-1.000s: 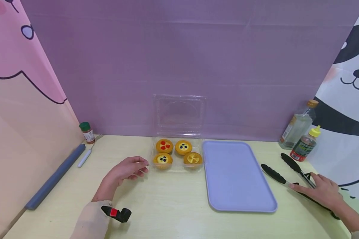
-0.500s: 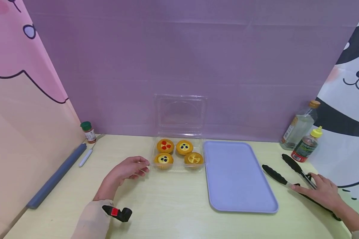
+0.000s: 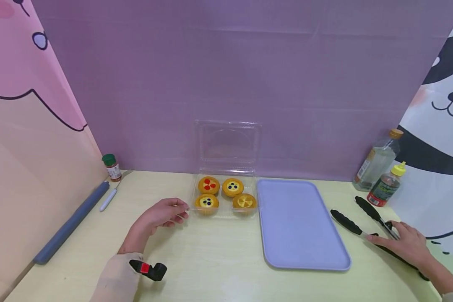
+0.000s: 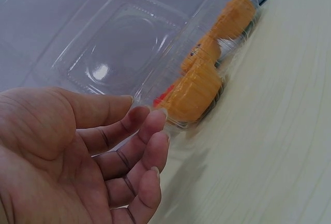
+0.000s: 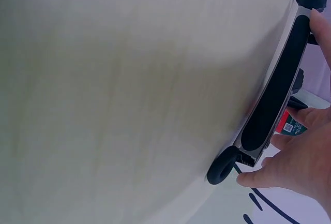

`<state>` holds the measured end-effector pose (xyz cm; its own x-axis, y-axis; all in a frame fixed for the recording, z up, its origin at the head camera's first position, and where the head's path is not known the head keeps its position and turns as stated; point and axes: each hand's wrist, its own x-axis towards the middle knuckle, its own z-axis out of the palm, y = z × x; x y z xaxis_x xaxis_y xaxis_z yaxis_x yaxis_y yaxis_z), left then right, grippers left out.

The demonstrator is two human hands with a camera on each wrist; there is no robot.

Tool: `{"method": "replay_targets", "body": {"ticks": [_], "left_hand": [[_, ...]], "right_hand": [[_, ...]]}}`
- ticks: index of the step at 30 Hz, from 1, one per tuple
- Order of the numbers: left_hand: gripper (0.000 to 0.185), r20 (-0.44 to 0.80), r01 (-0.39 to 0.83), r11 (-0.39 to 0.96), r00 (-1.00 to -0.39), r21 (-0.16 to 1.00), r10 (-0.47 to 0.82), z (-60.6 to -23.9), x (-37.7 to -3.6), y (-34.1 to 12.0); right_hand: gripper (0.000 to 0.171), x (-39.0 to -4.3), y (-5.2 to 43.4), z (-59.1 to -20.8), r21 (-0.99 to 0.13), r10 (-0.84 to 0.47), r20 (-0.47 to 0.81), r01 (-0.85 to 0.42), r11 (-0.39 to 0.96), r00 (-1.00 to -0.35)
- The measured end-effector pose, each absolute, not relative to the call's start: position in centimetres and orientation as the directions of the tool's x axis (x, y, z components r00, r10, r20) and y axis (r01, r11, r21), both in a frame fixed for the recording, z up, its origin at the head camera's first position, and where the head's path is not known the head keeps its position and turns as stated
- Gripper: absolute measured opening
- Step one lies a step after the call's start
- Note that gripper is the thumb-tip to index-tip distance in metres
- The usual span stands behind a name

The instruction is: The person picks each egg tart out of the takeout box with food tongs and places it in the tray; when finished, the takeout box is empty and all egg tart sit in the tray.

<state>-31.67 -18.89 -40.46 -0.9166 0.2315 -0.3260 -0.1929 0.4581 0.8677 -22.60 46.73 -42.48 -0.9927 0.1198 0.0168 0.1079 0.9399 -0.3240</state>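
Observation:
My left hand [image 3: 166, 213] pinches the left front corner of an open clear plastic clamshell box [image 3: 225, 213] between thumb and forefinger. In the left wrist view, the box's lid [image 4: 111, 43] stands raised. Several egg tarts sit inside: one with red topping [image 3: 209, 184], two with dark berries, and one with yellow pieces [image 3: 244, 202]. At the right, my right hand [image 3: 407, 243] grips a pair of black-handled tongs [image 3: 346, 221] lying on the table, thumb on one arm and fingers at the other. The tongs' arms are spread apart; the right wrist view shows one black grip [image 5: 276, 87] closely.
A lilac tray [image 3: 303, 226] lies between the box and the tongs. Behind the tongs stand a clear bottle [image 3: 375, 163] and a yellow-capped bottle [image 3: 385, 186]. To the left are a green-lidded jar [image 3: 112, 168], a white-handled utensil [image 3: 108, 200] and a blue-grey roll [image 3: 71, 224].

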Motion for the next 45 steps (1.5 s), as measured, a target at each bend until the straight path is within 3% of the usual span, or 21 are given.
{"method": "replay_targets", "body": {"ticks": [19, 34, 45], "left_hand": [[0.030, -0.314, -0.176, 0.457, -0.917, 0.872, 0.246, -40.5, -31.6, -19.0], [0.032, -0.312, -0.174, 0.466, -0.920, 0.867, 0.238, -40.5, -31.3, -19.0], [0.031, -0.300, -0.163, 0.466, -0.924, 0.870, 0.237, -40.4, -31.5, -18.8]], "right_hand": [[0.097, -22.4, 46.8, -43.0, -0.274, 0.141, 0.074, 0.116, 0.955, -0.987], [0.085, -22.2, 46.0, -43.0, -0.362, 0.158, 0.139, 0.098, 0.927, -0.978], [0.089, -22.4, 44.3, -39.6, -0.431, 0.172, 0.082, 0.120, 0.895, -0.982]]}}
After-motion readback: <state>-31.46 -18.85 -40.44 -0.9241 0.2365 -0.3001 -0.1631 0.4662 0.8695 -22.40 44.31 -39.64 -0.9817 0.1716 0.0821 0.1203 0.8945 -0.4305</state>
